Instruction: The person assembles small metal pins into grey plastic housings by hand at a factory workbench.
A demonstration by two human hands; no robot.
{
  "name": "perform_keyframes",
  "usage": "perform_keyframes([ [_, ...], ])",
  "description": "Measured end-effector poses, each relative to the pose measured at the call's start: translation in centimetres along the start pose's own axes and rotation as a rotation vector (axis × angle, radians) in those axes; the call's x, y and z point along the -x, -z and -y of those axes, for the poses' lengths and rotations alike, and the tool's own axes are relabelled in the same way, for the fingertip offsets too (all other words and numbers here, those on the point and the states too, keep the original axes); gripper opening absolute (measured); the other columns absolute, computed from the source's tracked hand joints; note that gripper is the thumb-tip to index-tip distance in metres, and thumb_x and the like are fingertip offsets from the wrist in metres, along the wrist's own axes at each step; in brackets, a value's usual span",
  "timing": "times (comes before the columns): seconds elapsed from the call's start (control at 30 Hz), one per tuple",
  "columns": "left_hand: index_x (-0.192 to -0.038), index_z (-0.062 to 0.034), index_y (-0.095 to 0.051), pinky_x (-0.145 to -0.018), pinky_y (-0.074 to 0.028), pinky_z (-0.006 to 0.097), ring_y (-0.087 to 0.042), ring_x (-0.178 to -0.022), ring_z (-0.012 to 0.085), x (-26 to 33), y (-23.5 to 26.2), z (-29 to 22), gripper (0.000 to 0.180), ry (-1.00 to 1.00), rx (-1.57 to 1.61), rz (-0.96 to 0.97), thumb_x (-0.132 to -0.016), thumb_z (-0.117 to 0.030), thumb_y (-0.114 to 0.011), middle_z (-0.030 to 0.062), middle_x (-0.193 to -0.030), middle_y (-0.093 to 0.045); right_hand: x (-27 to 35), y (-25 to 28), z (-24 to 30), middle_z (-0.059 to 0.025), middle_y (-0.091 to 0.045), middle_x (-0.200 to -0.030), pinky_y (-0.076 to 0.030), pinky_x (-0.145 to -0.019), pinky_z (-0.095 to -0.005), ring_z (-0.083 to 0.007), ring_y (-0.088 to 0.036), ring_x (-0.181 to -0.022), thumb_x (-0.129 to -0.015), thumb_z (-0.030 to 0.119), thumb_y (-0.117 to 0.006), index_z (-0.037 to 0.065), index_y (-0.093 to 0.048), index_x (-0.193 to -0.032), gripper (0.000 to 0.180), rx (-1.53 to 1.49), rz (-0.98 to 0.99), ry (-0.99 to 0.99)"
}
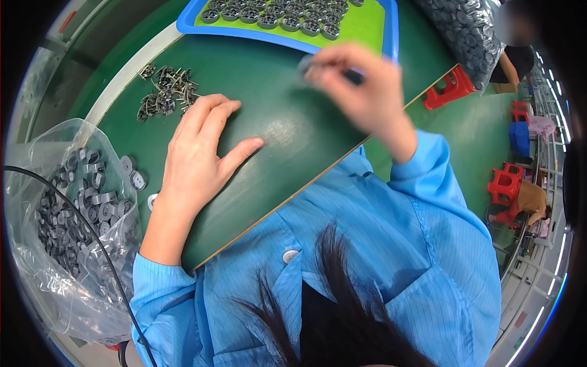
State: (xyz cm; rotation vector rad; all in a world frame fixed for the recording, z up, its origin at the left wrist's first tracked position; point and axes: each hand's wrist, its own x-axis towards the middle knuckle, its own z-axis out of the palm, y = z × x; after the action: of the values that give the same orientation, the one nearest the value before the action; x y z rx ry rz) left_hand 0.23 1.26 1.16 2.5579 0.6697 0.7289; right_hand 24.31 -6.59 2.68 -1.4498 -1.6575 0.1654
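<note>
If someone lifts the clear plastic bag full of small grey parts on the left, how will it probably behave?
The clear plastic bag looks thin and crinkled, so it would probably sag and change shape. It bulges with many small grey parts, so it is likely heavy for its size. Its mouth stands open, and parts could spill; a few already lie on the green table.

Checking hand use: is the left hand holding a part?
No, the left hand lies flat and empty on the green table, fingertips near a pile of small metal parts.

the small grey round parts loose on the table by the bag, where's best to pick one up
Pinch a loose grey disc across its round rim, coming straight down from above: it lies flat on the green table, just left of the left hand, apart from the clear bag, so its edges are free.
</note>
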Motion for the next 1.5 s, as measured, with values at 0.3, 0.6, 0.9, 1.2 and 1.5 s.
perform_keyframes([
  [0.3, -0.113, -0.0073, -0.059, -0.092, -0.035, 0.044, -0.046, -0.112, 0.0286, -0.3, 0.5, -0.7, 0.044, -0.051, -0.324, -0.052, -0.075, -0.028, -0.071, 0.0085, -0.122, -0.054, -7.0, 8.2, -16.4, -0.0062, -0.069, -0.083, -0.05, -0.071, -0.0297, -0.0181, -0.065, -0.074, -0.078, 0.035, -0.071, 0.011, -0.071, -0.096, 0.029, 0.579, -0.004, -0.391],
  [0.6, -0.109, -0.0006, -0.055, -0.069, -0.05, 0.04, -0.06, -0.082, 0.0337, 5.2, 7.4, 2.1, 0.041, 0.635, -0.415, -0.16, -0.077, -0.019, -0.072, 0.017, -0.104, -0.056, -7.4, 6.2, -13.1, -0.003, -0.066, -0.079, -0.047, -0.068, -0.0246, -0.01, -0.06, -0.072, -0.083, 0.029, -0.069, 0.008, -0.068, -0.097, 0.026, 0.79, -0.102, -0.263],
  [0.9, -0.109, -0.0011, -0.061, -0.07, -0.05, 0.034, -0.061, -0.078, 0.0245, 4.1, 6.5, 1.8, 0.034, 0.458, -0.131, -0.108, -0.076, -0.005, -0.068, 0.0132, -0.089, -0.06, -3.3, -7.0, 2.7, -0.0096, -0.06, -0.092, -0.049, -0.08, -0.0384, -0.0292, -0.058, -0.091, -0.078, 0.008, -0.063, 0.006, -0.065, -0.094, 0.016, 0.005, 0.268, 0.379],
  [1.2, -0.116, 0.0017, -0.057, -0.061, -0.046, 0.018, -0.061, -0.08, 0.0097, 0.2, 3.7, 0.7, 0.028, 0.561, 0.777, -0.094, -0.096, -0.016, -0.05, 0.0058, -0.093, -0.062, -0.3, -5.8, 2.0, -0.0075, -0.06, -0.084, -0.05, -0.071, -0.0369, -0.0273, -0.059, -0.084, -0.076, 0.009, -0.068, 0.004, -0.062, -0.086, 0.013, 0.0, 0.405, 0.224],
  [1.5, -0.099, 0.0014, -0.065, -0.047, -0.038, 0.016, -0.053, -0.055, 0.003, -0.1, 2.5, 1.4, 0.029, 0.618, 0.786, -0.004, -0.099, -0.022, -0.047, 0.0033, -0.073, -0.063, -1.0, -6.3, 1.3, -0.0089, -0.061, -0.076, -0.05, -0.065, -0.0362, -0.0263, -0.061, -0.068, -0.077, 0.011, -0.068, 0.004, -0.066, -0.09, 0.015, -0.111, 0.422, 0.062],
])
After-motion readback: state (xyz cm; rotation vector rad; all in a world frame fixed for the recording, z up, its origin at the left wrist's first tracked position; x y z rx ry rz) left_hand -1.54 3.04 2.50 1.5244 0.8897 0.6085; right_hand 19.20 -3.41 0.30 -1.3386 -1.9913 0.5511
